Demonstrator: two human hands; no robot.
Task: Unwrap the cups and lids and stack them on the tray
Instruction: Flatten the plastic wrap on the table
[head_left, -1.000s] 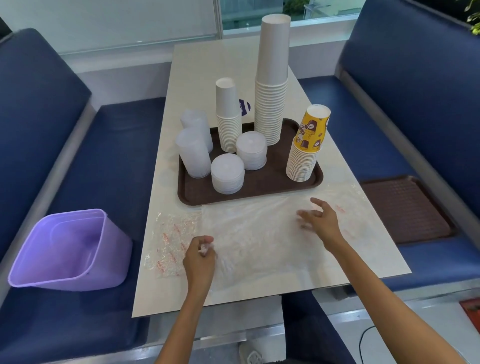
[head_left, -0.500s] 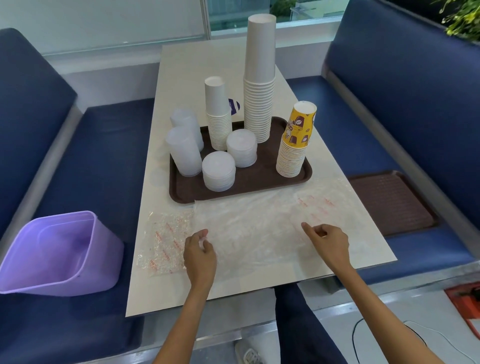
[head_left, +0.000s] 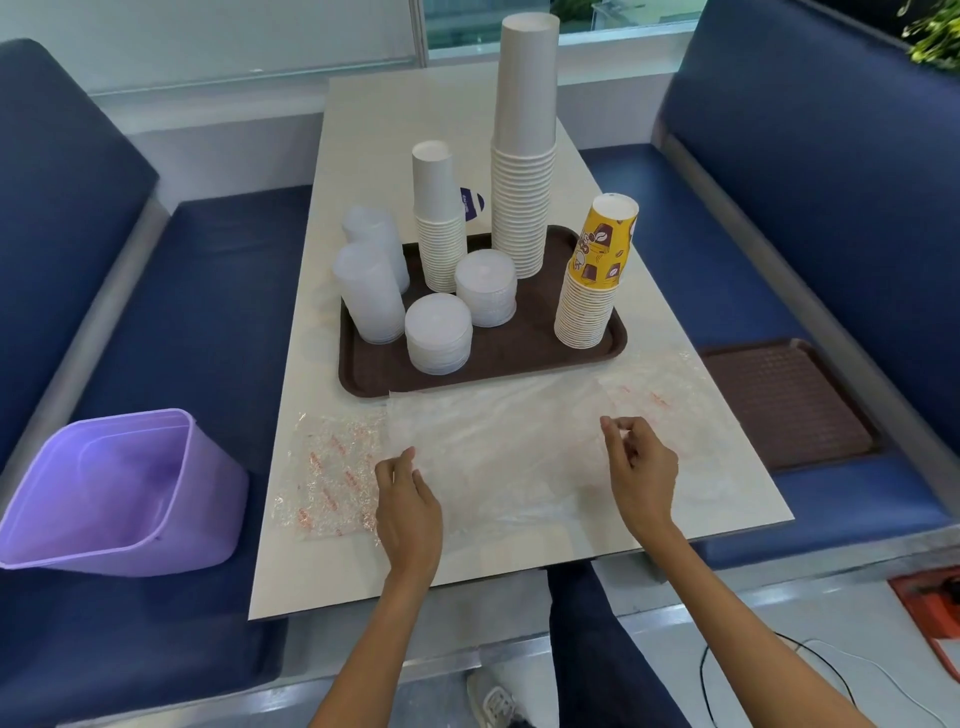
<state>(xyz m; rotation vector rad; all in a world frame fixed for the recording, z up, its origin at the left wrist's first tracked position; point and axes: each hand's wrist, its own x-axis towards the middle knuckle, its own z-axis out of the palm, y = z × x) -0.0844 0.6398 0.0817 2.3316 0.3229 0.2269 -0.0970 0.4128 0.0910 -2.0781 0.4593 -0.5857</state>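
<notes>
Sitting tilted on the left seat is a purple bin (head_left: 104, 493), with a printed wrapper (head_left: 332, 478) on the table (head_left: 415, 130) beside it. The left hand (head_left: 410, 509) pinches the clear plastic wrapper (head_left: 498, 457) spread before the brown tray (head_left: 363, 376), where clear cups (head_left: 369, 296), lids (head_left: 439, 335), white paper cups (head_left: 522, 182) and yellow printed cups (head_left: 592, 291) stand stacked. The right hand (head_left: 644, 478) curls its fingers onto that wrapper; grip unclear. A second tray (head_left: 789, 400) lies on the right seat.

R grip (head_left: 641, 470) back from far side of clear wrap (head_left: 498, 447), fingers now curled in pinch.
</notes>
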